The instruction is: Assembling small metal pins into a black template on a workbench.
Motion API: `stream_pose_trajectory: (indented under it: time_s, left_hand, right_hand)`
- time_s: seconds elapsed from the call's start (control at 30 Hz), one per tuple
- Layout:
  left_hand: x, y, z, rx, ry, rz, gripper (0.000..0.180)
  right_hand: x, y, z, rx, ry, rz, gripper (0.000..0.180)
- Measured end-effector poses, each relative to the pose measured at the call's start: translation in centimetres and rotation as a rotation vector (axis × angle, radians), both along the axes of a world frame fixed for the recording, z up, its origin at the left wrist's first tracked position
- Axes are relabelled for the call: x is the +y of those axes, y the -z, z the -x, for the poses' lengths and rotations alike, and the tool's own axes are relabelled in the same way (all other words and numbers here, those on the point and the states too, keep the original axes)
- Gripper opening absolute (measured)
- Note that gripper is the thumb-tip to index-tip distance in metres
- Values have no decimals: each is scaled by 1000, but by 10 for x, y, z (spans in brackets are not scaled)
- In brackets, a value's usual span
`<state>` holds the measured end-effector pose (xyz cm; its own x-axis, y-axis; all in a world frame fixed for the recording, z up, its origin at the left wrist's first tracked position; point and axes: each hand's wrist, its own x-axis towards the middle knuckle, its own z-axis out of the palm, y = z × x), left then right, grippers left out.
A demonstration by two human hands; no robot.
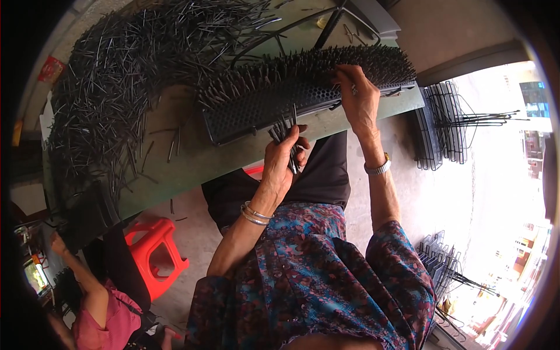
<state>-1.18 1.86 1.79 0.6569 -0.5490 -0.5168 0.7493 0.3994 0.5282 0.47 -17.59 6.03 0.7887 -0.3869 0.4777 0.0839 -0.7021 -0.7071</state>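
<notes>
Now we see the left hand (284, 156) gripping a small bundle of thin dark metal pins (286, 131), its fingers (300, 153) curled tight around them, right at the near edge of the green bench (192, 160). Just above it lies the long black perforated plastic tray (274, 105), bristling with upright pins, stretched along that near edge toward the bench's right corner. Up on the tray's right half we have the right hand (357, 96), fingers pinched narrow down among the standing pins; whether they hold a single pin we cannot tell. A silver watch (378, 168) sits on the right wrist, silver bangles (254, 214) on the left. Over the far and left side of the bench sprawls a huge loose heap of dark pins (116, 76), curving round the tray. Below the bench, a red plastic stool (156, 251) stands on the floor, with another person in pink (99, 315) at lower left. Stacked black trays (440, 125) stand beyond the right corner.
</notes>
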Motion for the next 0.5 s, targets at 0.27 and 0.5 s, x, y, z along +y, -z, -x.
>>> stream_pose_trajectory:
  time_s: [0.27, 0.5]
  left_hand:
    - [2, 0, 0, -13, 16, -4, 34]
    - [3, -2, 0, -64, 24, 24, 39]
  right_hand:
    - [-1, 14, -4, -18, 65, 349, 16]
    - [-3, 8, -4, 45, 124, 523, 19]
